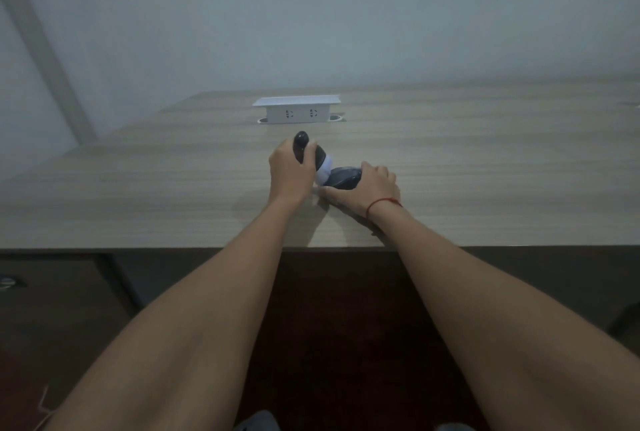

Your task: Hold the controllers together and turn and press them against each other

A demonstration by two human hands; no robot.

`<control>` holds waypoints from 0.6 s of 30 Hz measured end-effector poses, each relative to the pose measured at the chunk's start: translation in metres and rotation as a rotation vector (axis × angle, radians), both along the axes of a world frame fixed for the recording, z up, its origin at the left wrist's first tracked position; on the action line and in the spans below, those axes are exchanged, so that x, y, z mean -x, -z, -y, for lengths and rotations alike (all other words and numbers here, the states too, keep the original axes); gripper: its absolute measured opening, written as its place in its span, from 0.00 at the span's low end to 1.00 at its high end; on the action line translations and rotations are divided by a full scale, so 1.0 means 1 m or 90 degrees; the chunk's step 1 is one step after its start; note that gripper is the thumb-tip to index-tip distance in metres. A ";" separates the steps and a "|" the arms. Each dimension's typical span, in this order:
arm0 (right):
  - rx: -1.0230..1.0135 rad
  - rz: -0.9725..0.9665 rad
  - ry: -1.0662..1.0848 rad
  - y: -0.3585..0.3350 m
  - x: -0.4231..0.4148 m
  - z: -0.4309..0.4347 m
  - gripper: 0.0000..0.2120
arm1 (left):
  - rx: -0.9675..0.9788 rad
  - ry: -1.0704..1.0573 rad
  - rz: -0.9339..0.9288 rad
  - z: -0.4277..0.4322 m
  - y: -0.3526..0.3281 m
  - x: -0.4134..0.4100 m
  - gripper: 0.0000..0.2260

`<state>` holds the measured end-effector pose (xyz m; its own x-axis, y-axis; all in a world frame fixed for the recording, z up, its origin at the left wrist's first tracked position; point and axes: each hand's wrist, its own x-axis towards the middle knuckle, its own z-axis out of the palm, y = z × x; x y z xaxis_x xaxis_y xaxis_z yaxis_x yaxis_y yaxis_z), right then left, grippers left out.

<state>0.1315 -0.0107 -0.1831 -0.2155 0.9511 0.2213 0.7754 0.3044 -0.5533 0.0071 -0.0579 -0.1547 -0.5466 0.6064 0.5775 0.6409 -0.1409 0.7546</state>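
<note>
My left hand (292, 172) grips a black handheld device with a white band near its lower end (313, 157), tilted so that end points down and to the right. That white end touches a dark rounded object (344, 177) lying on the wooden table (138, 188). My right hand (369, 188) holds this dark object from the right, fingers curled over it and thumb along its near side. A red string sits on my right wrist. What the dark object is cannot be told in the dim light.
A white pop-up socket box (297, 109) with two outlets stands on the table beyond my hands, against the pale wall. The table's near edge (138, 248) runs across the view, with a dark cabinet and drawer front (52, 292) below it.
</note>
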 end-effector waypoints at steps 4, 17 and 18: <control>0.007 -0.013 -0.031 0.000 0.000 -0.005 0.46 | 0.063 0.049 0.007 -0.004 -0.001 -0.003 0.13; -0.029 0.001 -0.012 0.005 0.003 -0.004 0.50 | 0.102 0.015 0.026 -0.003 -0.005 -0.001 0.14; -0.028 -0.005 -0.007 0.005 0.002 -0.006 0.50 | 0.111 0.011 0.021 -0.003 -0.005 0.001 0.14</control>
<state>0.1291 -0.0051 -0.1886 -0.2239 0.9379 0.2649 0.7679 0.3371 -0.5447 0.0058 -0.0553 -0.1497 -0.5519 0.7055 0.4446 0.6144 -0.0164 0.7888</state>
